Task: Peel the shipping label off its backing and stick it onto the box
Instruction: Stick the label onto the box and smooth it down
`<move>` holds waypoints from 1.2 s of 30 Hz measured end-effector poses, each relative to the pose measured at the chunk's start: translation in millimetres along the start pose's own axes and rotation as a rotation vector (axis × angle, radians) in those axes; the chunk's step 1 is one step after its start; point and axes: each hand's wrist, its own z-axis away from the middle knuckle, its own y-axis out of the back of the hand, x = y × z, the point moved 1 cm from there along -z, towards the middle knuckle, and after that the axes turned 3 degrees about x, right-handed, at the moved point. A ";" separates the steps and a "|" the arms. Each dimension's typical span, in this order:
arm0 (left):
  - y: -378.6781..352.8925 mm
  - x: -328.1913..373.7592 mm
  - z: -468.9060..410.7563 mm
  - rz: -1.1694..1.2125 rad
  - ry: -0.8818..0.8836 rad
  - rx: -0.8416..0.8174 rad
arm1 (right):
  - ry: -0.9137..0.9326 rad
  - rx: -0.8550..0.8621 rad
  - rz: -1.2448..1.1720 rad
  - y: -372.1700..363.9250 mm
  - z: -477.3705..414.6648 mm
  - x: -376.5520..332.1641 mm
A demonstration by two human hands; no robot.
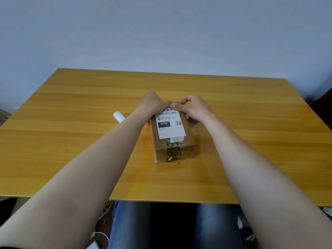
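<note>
A small brown cardboard box (186, 141) with green printed tape lies in the middle of the table. A white shipping label (169, 130) printed "070-070-A80" lies flat on its top face. My left hand (150, 105) wraps the box's far left end, with its thumb against the left side. My right hand (195, 108) grips the far right end, its thumb pressing on the label's far edge and its fingers down the right side. The label's far edge is partly hidden under both hands.
A rolled white sheet (118, 116) lies on the yellow wooden table (71, 123) just left of my left forearm. A pale wall stands behind the table's far edge. My knees in jeans show under the near edge.
</note>
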 end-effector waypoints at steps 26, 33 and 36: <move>-6.9 -53.8 12.8 0.432 -0.209 -0.248 | 0.057 -0.204 -0.039 -9.2 18.7 10.0; -10.9 -58.3 13.6 0.480 -0.255 -0.174 | 0.052 -0.147 -0.126 -15.3 16.6 14.3; -11.0 -57.7 12.5 0.492 -0.268 -0.150 | 0.054 -0.120 -0.115 -14.9 16.0 14.9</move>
